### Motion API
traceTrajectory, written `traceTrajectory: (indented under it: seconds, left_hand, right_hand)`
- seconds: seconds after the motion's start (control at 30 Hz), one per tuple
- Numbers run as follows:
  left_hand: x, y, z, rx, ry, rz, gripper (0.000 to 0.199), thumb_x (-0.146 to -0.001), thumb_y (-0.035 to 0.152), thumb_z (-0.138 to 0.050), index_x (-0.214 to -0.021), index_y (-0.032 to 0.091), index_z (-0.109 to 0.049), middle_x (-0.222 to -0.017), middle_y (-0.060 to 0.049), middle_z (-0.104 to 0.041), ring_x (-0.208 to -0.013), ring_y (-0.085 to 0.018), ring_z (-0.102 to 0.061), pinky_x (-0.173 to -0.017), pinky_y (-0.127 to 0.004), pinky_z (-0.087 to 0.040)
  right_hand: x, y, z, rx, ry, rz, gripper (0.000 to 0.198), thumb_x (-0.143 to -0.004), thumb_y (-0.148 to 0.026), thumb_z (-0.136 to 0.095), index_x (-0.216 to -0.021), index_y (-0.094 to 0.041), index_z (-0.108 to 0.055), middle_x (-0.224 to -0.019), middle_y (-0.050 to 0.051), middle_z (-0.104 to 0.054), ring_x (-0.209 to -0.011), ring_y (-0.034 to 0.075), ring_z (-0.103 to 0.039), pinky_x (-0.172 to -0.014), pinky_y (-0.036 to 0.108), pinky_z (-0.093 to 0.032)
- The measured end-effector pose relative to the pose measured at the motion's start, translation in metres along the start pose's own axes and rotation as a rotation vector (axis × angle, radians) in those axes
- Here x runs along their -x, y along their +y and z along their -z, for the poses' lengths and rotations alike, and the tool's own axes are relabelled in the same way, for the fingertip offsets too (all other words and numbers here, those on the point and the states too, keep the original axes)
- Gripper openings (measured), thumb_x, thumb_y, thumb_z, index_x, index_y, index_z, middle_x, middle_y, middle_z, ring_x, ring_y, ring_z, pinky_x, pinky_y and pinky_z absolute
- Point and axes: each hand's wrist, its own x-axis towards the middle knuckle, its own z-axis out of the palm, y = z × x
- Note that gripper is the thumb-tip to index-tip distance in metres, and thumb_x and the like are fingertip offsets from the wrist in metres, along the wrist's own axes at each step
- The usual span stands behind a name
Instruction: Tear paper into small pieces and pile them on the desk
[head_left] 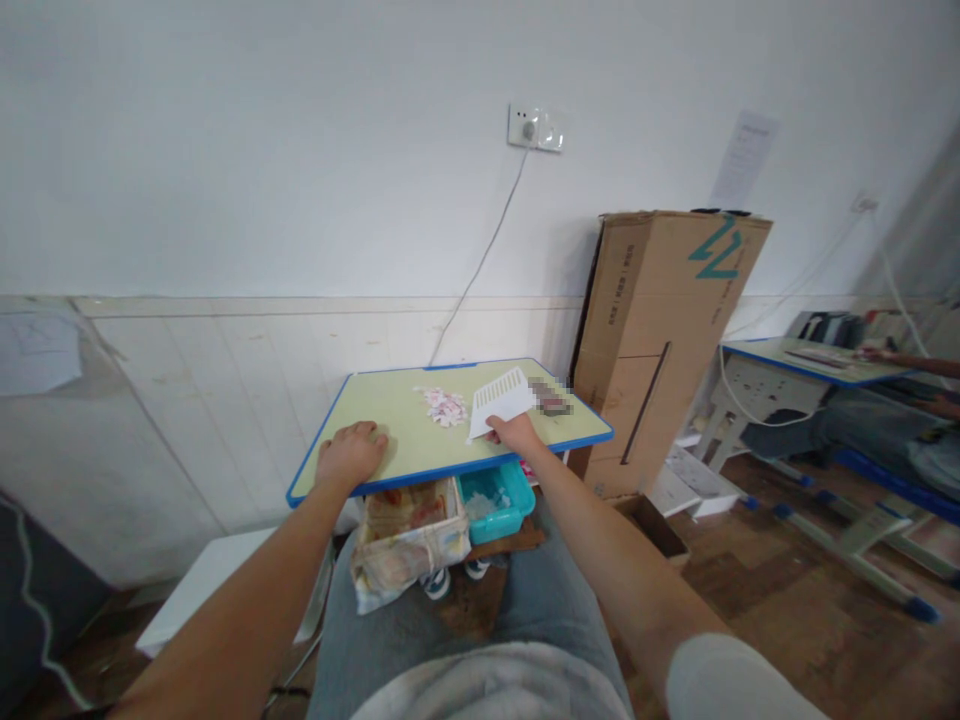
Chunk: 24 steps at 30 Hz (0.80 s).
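My right hand (511, 432) pinches the near edge of a white card (499, 402) and holds it tilted over the desk. A row of slots or stripes runs along the card's far side. My left hand (352, 455) rests on the left part of the pale yellow desk top (401, 390), fingers slightly bent, with nothing seen in it. Between the hands, farther back, lies a loose pile of small white and pink paper pieces (445, 407). A blurred-out patch (551, 396) right of the card hides what lies there.
Below the desk's front edge sit a cloth-covered box (409, 550) and a teal plastic basket (499, 510) with whitish bits inside. A tall cardboard box (667, 330) stands right of the desk, against the wall. Another person's arm (911, 362) shows at a second desk (757, 350), far right.
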Motion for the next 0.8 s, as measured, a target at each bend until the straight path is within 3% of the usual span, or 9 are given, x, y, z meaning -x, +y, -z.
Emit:
traceTrajectory:
  seconds: [0.6, 0.7, 0.8]
  left_hand:
    - [0.001, 0.004, 0.005, -0.024, 0.003, 0.013, 0.066, -0.115, 0.044, -0.040, -0.164, 0.014, -0.073, -0.171, -0.024, -0.071, -0.159, -0.042, -0.067, -0.130, -0.058, -0.054]
    - [0.001, 0.003, 0.004, -0.024, 0.023, 0.016, 0.065, -0.115, 0.044, -0.041, -0.163, 0.015, -0.074, -0.170, -0.024, -0.073, -0.158, -0.041, -0.068, -0.129, -0.056, -0.054]
    - [0.000, 0.002, 0.003, -0.015, 0.023, 0.009, 0.065, -0.115, 0.044, -0.041, -0.163, 0.015, -0.074, -0.170, -0.024, -0.072, -0.158, -0.042, -0.068, -0.130, -0.058, -0.054]
  right_hand:
    - [-0.001, 0.013, 0.005, -0.049, -0.017, 0.056, 0.042, -0.116, -0.042, -0.085, -0.151, -0.020, -0.076, -0.149, 0.013, -0.079, -0.123, 0.031, -0.082, -0.104, 0.052, -0.073]
    - [0.000, 0.013, 0.006, -0.055, 0.001, 0.084, 0.034, -0.116, -0.038, -0.086, -0.143, -0.019, -0.078, -0.138, 0.010, -0.081, -0.112, 0.026, -0.083, -0.095, 0.046, -0.074]
    - [0.001, 0.013, 0.007, -0.081, 0.024, 0.122, 0.021, -0.109, -0.019, -0.088, -0.128, -0.017, -0.079, -0.120, 0.005, -0.084, -0.088, 0.019, -0.080, -0.078, 0.033, -0.071]
